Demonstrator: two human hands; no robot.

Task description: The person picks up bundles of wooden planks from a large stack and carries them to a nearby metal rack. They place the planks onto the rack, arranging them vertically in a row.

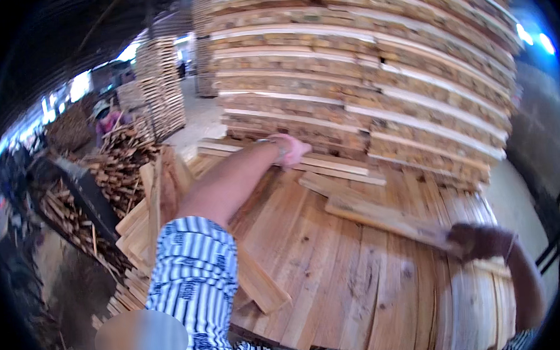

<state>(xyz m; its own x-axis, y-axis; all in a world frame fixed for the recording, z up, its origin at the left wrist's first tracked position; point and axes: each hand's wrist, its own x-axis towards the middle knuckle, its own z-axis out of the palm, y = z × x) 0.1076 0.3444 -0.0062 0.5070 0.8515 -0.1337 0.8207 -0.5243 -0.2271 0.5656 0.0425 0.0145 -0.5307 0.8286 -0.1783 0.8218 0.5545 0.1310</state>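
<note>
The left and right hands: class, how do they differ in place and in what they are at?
The left hand reaches to the foot of the tall stack; the right hand is nearer the picture's right edge.
The left hand is by pale strips; the right hand is at a slanting board's end.
Both are beside wood.

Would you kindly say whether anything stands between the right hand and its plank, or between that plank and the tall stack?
Nothing visible separates the right hand from the plank, whose right end it holds. Toward the stack, pale strips lie along its foot, beyond the plank's far end.
</note>
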